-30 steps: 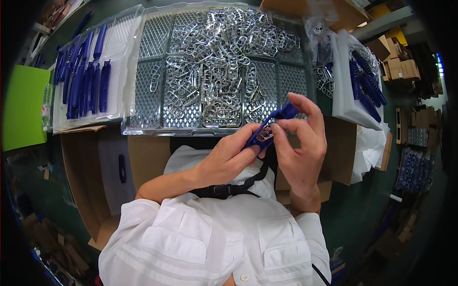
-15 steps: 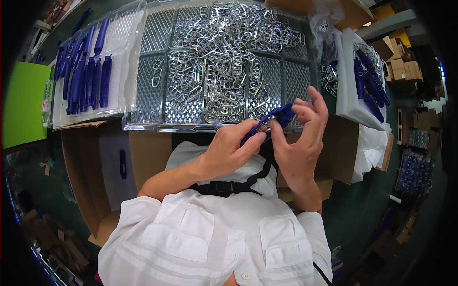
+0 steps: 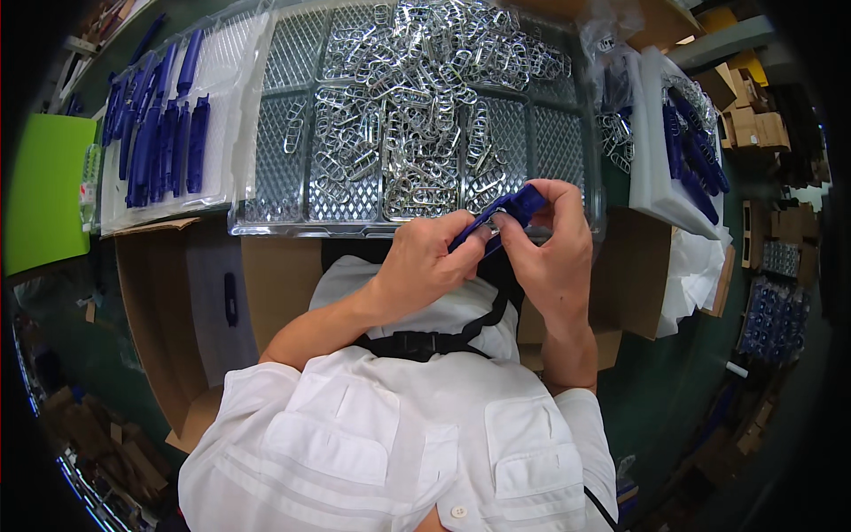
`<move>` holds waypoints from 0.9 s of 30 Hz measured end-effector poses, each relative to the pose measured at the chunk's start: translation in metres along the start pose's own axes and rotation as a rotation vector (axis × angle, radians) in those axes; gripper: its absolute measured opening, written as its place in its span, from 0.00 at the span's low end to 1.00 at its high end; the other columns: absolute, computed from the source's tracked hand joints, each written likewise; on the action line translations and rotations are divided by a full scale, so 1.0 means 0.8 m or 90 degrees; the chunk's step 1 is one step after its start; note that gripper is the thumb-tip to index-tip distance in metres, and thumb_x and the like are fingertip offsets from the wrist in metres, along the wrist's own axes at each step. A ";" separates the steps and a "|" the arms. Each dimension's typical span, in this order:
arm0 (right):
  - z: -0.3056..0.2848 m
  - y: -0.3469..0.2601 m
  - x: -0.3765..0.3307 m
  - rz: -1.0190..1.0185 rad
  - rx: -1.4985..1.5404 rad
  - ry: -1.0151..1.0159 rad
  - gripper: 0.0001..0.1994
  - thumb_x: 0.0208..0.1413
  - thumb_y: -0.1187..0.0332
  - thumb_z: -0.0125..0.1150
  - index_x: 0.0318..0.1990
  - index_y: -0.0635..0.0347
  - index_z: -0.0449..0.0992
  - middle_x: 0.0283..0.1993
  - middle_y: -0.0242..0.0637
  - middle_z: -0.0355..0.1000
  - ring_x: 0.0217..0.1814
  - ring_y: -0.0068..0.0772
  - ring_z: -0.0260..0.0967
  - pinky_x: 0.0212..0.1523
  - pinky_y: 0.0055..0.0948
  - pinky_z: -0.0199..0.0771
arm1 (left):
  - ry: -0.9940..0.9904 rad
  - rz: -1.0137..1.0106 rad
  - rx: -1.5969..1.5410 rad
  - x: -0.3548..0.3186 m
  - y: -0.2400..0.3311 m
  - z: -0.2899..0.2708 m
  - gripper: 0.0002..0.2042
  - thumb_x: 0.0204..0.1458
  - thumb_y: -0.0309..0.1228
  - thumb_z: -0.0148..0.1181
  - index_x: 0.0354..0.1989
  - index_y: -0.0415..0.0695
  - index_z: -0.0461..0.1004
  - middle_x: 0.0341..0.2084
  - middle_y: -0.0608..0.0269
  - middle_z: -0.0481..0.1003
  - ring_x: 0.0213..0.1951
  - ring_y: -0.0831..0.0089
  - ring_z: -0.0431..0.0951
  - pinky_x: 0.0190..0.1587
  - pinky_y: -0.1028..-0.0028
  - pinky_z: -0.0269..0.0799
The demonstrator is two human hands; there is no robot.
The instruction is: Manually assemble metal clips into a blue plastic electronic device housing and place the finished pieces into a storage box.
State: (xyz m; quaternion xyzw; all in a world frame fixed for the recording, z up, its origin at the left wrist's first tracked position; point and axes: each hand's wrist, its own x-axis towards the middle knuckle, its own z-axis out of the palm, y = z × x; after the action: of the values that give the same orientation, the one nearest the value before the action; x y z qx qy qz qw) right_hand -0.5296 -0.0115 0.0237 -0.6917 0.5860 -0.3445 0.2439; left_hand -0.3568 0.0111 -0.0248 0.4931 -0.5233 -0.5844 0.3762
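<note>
L hand (image 3: 418, 259): your fingers pinch near-L end of blue part (image 3: 521, 204)
R hand (image 3: 557, 248): you grip its far-R end, thumb on it
Blue part: tilted, betw. your hands, by near edge of clear tray (image 3: 306, 230), R of ctr
Metal links (image 3: 430, 115): heaped in clear tray, mostly mid + far
Other blue pcs (image 3: 199, 146): L, on white tray (image 3: 229, 69)

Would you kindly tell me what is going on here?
A person in a white shirt is holding a dark blue piece: the left hand grips its near end, the right hand its far end. Beyond them, a clear tray holds a heap of shiny metal loops, and more blue pieces lie on a whitish tray to the left.
</note>
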 end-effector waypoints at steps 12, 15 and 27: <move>0.003 0.004 0.000 0.043 0.070 -0.014 0.19 0.53 0.75 0.72 0.50 0.64 0.71 0.40 0.40 0.76 0.38 0.35 0.78 0.41 0.34 0.79 | -0.043 0.029 0.013 0.007 0.000 -0.004 0.14 0.64 0.33 0.56 0.27 0.38 0.76 0.14 0.63 0.76 0.17 0.76 0.77 0.22 0.71 0.71; 0.003 0.004 0.001 0.060 0.139 -0.023 0.17 0.57 0.83 0.65 0.53 0.65 0.72 0.44 0.36 0.79 0.46 0.22 0.79 0.48 0.24 0.80 | -0.077 0.005 -0.030 0.007 0.001 -0.006 0.15 0.67 0.34 0.55 0.29 0.38 0.76 0.15 0.65 0.76 0.18 0.78 0.76 0.23 0.72 0.71; 0.000 0.006 0.001 0.159 0.352 -0.145 0.19 0.64 0.86 0.55 0.62 0.69 0.69 0.51 0.42 0.80 0.53 0.26 0.78 0.56 0.27 0.80 | -0.094 0.054 -0.069 0.002 -0.009 -0.010 0.10 0.70 0.32 0.51 0.42 0.37 0.75 0.22 0.61 0.79 0.20 0.74 0.79 0.25 0.71 0.73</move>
State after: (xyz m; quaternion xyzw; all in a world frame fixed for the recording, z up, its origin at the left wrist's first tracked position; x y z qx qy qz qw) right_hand -0.5327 -0.0132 0.0203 -0.5561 0.5196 -0.3781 0.5272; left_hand -0.3486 0.0084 -0.0321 0.4050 -0.5373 -0.6304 0.3872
